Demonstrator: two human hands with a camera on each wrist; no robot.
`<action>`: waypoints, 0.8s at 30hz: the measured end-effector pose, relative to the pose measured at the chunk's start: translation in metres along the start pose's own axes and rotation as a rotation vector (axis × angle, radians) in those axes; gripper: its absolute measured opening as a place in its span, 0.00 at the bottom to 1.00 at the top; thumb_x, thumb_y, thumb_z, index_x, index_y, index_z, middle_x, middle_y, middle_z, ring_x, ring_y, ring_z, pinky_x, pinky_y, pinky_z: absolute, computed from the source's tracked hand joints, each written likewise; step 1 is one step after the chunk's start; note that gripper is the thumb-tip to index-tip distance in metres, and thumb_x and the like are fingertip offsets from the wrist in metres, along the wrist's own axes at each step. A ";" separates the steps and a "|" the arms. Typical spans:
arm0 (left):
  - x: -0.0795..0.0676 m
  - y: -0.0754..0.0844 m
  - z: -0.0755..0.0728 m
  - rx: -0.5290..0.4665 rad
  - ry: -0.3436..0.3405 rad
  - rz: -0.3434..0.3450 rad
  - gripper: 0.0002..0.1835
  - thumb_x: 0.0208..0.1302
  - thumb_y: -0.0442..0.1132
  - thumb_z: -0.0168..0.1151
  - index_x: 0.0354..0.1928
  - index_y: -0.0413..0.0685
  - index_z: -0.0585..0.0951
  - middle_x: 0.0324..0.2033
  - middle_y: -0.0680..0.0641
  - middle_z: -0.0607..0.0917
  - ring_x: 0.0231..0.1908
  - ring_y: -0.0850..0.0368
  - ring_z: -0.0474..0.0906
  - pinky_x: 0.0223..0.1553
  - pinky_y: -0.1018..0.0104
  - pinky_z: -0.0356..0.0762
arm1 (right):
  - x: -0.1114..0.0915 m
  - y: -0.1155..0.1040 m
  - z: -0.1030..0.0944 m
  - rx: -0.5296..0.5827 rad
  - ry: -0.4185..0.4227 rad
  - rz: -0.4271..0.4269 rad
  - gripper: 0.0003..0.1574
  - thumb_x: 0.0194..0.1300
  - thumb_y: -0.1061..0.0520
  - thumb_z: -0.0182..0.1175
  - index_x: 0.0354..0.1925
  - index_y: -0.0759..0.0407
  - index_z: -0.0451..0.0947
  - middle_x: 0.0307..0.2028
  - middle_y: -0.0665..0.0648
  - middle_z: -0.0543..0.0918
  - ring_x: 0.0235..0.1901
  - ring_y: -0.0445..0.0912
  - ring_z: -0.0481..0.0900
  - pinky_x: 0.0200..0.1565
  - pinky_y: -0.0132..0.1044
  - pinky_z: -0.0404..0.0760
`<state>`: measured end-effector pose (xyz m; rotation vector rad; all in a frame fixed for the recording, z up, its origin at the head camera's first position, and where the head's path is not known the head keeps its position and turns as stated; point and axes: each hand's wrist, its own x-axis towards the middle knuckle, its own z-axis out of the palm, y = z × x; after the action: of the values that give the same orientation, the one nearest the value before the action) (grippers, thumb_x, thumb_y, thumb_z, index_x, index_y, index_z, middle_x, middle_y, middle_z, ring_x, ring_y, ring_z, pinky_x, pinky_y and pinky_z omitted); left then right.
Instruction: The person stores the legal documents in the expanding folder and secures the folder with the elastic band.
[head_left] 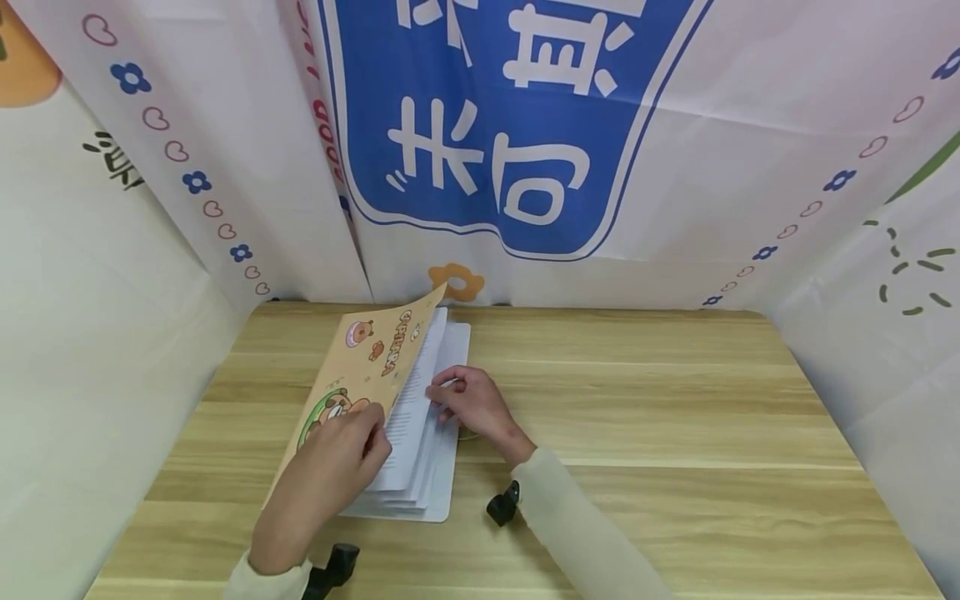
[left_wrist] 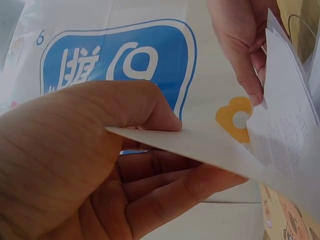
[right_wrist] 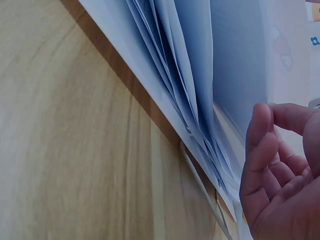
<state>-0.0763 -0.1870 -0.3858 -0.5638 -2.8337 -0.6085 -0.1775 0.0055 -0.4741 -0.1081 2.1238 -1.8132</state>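
A tan cartoon-covered folder (head_left: 382,342) lies on the left half of the table, its front cover lifted at a slant. My left hand (head_left: 341,450) pinches that cover's free edge, thumb on the inner side and fingers against the outside, as the left wrist view shows. Inside are several loose printed sheets (head_left: 405,433) over the white back cover (head_left: 453,467). My right hand (head_left: 476,404) pinches the right edge of the upper sheets between thumb and forefinger. In the right wrist view, the thumb and forefinger meet beside the fanned sheets (right_wrist: 195,65).
A thin cord loop (right_wrist: 202,180) sticks out from under the folder's right side. The wooden table (head_left: 637,433) extends to the right. Printed cloth (head_left: 675,192) hangs behind it and at both sides. Black wrist mounts (head_left: 504,503) sit on both cuffs.
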 end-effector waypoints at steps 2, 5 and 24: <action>0.000 0.000 0.000 0.001 -0.005 -0.002 0.11 0.61 0.28 0.60 0.27 0.49 0.71 0.18 0.57 0.65 0.18 0.65 0.62 0.19 0.68 0.61 | 0.001 0.000 0.001 -0.024 0.003 -0.010 0.10 0.69 0.51 0.68 0.43 0.54 0.84 0.31 0.54 0.86 0.25 0.48 0.84 0.28 0.38 0.78; 0.000 0.000 0.000 0.008 -0.004 -0.001 0.11 0.61 0.28 0.60 0.26 0.49 0.71 0.18 0.57 0.65 0.18 0.65 0.61 0.19 0.68 0.61 | 0.002 0.000 0.001 -0.049 0.009 -0.023 0.09 0.69 0.51 0.68 0.43 0.54 0.84 0.31 0.53 0.86 0.25 0.47 0.83 0.30 0.37 0.78; 0.004 0.000 0.015 -0.039 -0.064 0.015 0.14 0.61 0.28 0.61 0.25 0.52 0.68 0.16 0.58 0.63 0.17 0.66 0.60 0.18 0.70 0.60 | -0.007 0.006 -0.018 -0.153 -0.019 -0.055 0.11 0.73 0.53 0.62 0.49 0.55 0.83 0.34 0.56 0.85 0.29 0.51 0.84 0.29 0.37 0.78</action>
<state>-0.0810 -0.1792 -0.3985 -0.6214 -2.8806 -0.6554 -0.1752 0.0260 -0.4765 -0.2225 2.2647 -1.6704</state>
